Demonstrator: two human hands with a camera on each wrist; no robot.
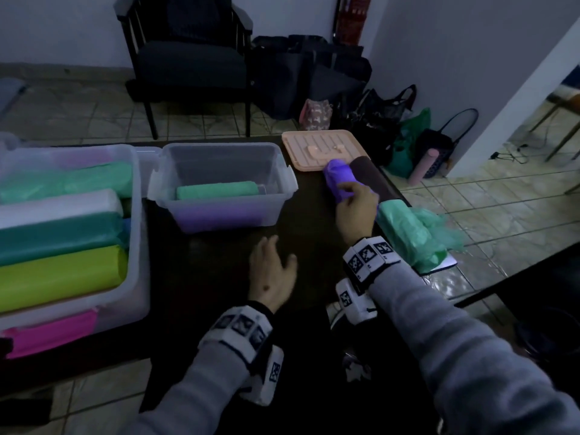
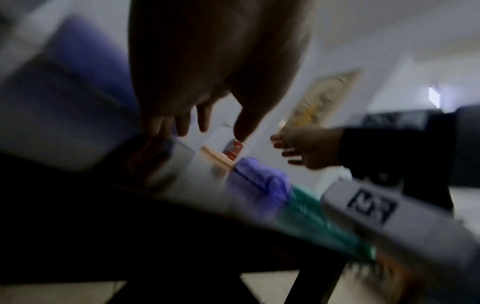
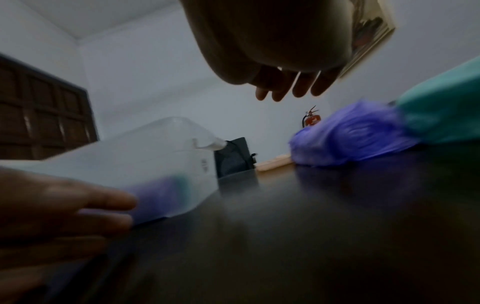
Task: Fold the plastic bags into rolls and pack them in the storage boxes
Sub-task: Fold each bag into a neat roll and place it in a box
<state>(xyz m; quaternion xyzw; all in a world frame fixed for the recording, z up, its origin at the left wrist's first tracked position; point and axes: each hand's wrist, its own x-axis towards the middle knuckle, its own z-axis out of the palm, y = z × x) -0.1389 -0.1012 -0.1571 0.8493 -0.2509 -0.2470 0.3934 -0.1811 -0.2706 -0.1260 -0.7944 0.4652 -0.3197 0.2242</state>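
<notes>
The right hand (image 1: 356, 204) reached toward the far right corner of the tabletop (image 1: 219, 277), where the purple bag (image 1: 340, 180) lay bunched just beside the peach lid (image 1: 314, 146). In the head view its fingers looked curled onto the near end of that bag, yet the right wrist view showed them hanging above the purple bag (image 3: 348, 142) with air beneath, so I cannot tell whether they gripped it. The bag's long axis ran from the far edge toward the right edge, in line with the green bag (image 1: 408, 233) touching its near end. The left hand (image 1: 273, 268) hovered spread over the tabletop's middle, holding nothing, well apart from the bag; the right was plainly nearer. The small storage box (image 1: 219, 158) stood to the left of both hands with 1 green roll (image 1: 216, 189) inside. Only the head view showed the large storage box (image 1: 135, 215) at the left edge, full of rolls.
</notes>
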